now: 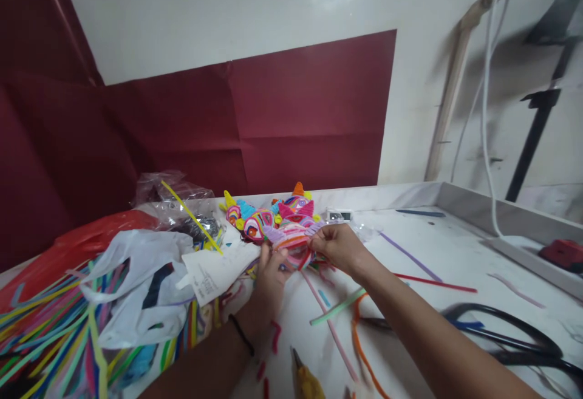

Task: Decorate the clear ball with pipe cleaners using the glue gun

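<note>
The scene is evenly bright, lit from above and somewhat in front. A soft white glare patch sits on the wall (255,16) at the top centre of the frame. At the upper right, a stand (537,126) and a cable (486,101) throw blurred grey shadows onto the wall. The white tabletop (437,247) reflects light and looks slightly washed out at the right. The wide lens bends straight lines near the edges; the tabletop rim curves at the right. The forearms at the bottom edge are soft, and the yellow tool (306,381) at the bottom centre is blurred. The centre is fairly sharp.
</note>
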Tool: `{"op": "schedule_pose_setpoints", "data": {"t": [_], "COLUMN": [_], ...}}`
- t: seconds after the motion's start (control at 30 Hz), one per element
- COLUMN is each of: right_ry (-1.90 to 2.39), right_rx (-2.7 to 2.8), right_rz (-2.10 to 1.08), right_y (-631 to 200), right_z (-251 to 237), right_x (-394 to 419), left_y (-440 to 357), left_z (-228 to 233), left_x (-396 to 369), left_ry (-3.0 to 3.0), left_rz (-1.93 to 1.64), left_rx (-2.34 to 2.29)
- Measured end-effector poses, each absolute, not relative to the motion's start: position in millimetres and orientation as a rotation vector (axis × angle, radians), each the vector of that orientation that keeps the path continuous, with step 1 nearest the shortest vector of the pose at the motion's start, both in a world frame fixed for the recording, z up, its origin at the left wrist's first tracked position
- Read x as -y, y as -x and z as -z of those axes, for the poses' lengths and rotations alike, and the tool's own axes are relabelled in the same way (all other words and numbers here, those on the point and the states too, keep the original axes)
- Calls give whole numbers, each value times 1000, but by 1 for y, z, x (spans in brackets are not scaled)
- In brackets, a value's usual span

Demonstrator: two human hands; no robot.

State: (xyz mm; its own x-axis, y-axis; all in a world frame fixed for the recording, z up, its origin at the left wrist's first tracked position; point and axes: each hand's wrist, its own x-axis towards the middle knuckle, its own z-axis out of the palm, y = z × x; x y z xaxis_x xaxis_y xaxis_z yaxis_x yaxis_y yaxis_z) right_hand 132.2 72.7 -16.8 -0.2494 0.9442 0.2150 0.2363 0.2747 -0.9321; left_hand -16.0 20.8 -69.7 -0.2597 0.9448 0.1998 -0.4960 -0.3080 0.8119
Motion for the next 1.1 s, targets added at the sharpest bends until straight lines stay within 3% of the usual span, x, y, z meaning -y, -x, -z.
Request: {"op": "schedule_pose_setpoints", "data": {"t": [1.1], "right_ry": [1156], "right_rx": [1632], "right_rz": [-1058], "right_y": [-133], "right_z": [15], "right_x": [-70], "left_y": [17], "left_z": [74], "left_x": [-24], "left_ry": [-842], "left_rz": [-1779], "left_rx": [-717]}}
